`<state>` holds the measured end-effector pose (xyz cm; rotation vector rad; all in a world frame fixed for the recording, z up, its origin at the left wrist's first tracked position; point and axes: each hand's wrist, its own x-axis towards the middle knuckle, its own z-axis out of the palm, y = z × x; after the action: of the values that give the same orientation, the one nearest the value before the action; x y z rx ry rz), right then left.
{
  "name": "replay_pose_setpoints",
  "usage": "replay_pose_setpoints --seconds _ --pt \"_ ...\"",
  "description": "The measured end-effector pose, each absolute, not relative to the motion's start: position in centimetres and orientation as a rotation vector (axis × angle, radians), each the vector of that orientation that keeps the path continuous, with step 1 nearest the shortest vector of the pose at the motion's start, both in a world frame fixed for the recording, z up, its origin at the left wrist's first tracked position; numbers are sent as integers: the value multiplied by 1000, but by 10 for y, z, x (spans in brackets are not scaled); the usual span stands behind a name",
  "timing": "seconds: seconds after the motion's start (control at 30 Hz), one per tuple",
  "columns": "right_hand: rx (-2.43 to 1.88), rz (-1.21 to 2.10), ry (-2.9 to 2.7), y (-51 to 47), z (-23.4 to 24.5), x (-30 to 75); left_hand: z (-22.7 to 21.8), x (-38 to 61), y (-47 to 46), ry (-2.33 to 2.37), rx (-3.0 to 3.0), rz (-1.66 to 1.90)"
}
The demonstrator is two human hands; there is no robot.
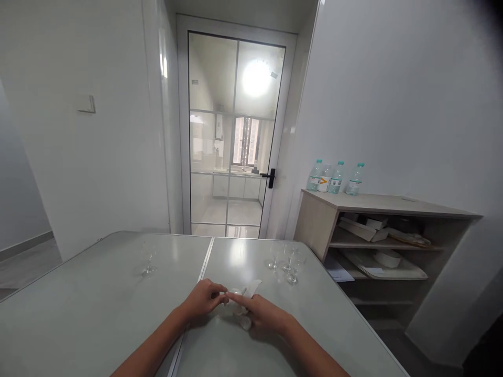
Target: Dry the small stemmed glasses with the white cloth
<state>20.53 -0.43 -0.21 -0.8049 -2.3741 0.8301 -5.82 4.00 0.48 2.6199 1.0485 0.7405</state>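
A clear stemmed glass (245, 322) is tilted low over the table between my two hands, its round foot towards me. My left hand (205, 299) is closed, thumb and fingers pinched at the glass's left side. My right hand (264, 312) curls round a white tissue (252, 288), which sticks up above the knuckles, and its index finger reaches left across the glass. Much of the bowl and stem is hidden behind fingers and tissue.
Several stemmed glasses (290, 264) stand together at the table's far right. Another stemmed glass (148, 264) is upright at the far left. A seam (207, 257) divides the table (98, 309). Plastic bottles (336, 178) top a shelf unit (389, 201) on the right; a glazed door (231, 131) stands behind.
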Motion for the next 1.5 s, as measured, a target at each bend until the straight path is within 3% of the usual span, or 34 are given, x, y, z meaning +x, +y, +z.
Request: replay_pose_setpoints --seconds 0.2,0.3,0.4,0.67,0.8,0.97,1.13,1.3,1.5 --pt "-737 1487 -1566 -10 1 196 -2 -63 42 901 2921 1005" --pt "-663 1617 -1287 -7 -5 192 -4 -63 43 870 2980 1104" --pt "-680 1538 -1345 -6 -11 191 -2 -59 42 1001 2830 965" --pt "-736 814 -2391 -18 -5 193 15 -69 47 882 2023 420" --pt "-780 931 -2213 -17 -5 187 8 -67 45 967 2182 577" --pt "-784 1392 -1404 -5 -10 184 -7 -54 40 1132 2657 862" --pt "-698 1640 -1081 -2 -9 184 -4 -53 39 1051 2884 808" --pt "-736 1518 -1179 -2 -8 185 11 -52 32 1173 2717 656" --pt "-894 916 -1883 -9 -2 196 11 -47 35 1150 2184 697"
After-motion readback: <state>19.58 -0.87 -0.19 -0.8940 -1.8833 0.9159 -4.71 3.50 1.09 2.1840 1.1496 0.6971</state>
